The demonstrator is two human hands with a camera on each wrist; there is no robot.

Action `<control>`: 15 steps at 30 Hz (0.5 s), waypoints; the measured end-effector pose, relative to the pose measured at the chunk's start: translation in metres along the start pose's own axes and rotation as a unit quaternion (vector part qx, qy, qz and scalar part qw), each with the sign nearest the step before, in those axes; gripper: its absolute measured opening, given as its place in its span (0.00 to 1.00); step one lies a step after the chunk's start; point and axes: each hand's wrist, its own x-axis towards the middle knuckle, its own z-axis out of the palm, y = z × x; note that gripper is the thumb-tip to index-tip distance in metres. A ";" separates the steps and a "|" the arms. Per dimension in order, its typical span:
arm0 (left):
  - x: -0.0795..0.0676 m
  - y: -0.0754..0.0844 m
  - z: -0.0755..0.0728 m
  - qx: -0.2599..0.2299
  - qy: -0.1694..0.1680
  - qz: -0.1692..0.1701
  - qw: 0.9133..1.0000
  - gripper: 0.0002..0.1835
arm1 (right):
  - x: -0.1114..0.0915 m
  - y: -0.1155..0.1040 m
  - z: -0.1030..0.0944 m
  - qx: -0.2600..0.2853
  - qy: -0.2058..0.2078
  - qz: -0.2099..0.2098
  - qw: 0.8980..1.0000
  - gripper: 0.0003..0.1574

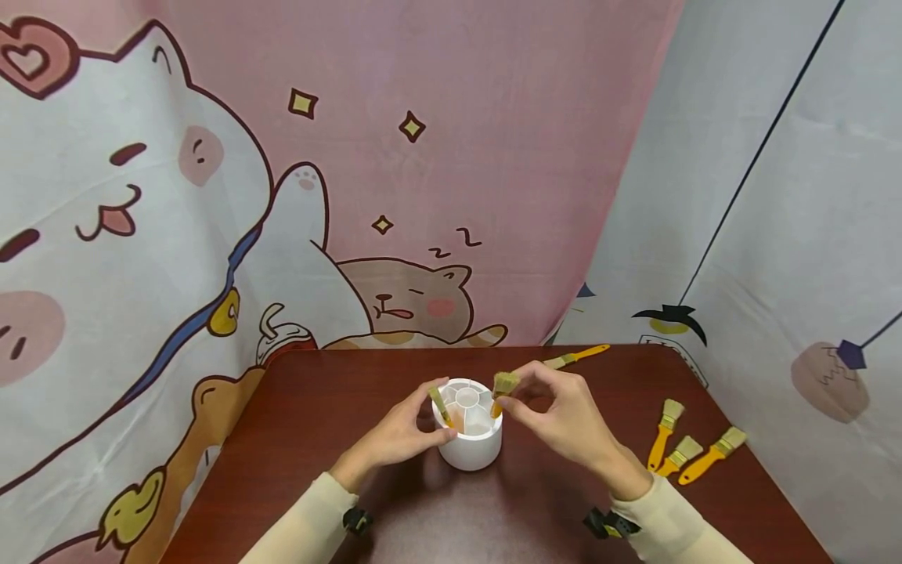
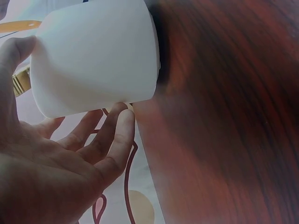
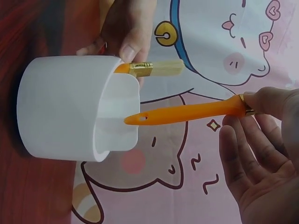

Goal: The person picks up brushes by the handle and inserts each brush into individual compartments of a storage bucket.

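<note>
Brush (image 3: 182, 113) is in my right hand (image 1: 574, 415). I pinch it by the metal band, bristles up and orange handle down. My left hand (image 1: 395, 429) holds the white pot (image 1: 470, 453) on the table (image 1: 317, 399), with my thumb and fingers around its side. Another brush (image 1: 439, 401) leans in the pot, by my left thumb. I think I'm putting brushes in. This handle's tip is at the pot's mouth; I can't tell if it's past the rim. Next I likely need to pick one slot, lower the handle and let go. Three loose brushes (image 1: 661, 445) lie to the right, one lone brush (image 1: 592, 352) at the back.
</note>
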 end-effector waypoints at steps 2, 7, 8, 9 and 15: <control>0.000 0.000 0.000 -0.003 -0.001 0.000 1.000 0.52 | 0.000 0.000 0.002 0.000 -0.003 -0.002 1.000 0.21; 0.001 0.000 -0.001 -0.007 -0.006 0.001 1.000 0.52 | 0.001 0.002 0.008 0.003 -0.013 -0.010 1.000 0.23; 0.002 0.000 -0.001 -0.007 -0.007 0.000 1.000 0.52 | 0.001 0.003 0.010 0.005 -0.016 -0.012 1.000 0.23; 0.002 0.000 -0.001 -0.008 -0.009 -0.001 1.000 0.52 | 0.001 0.003 0.011 0.006 -0.019 -0.012 1.000 0.23; 0.001 0.000 0.000 -0.020 -0.014 -0.002 1.000 0.51 | 0.000 0.008 0.019 0.015 -0.038 -0.003 0.999 0.20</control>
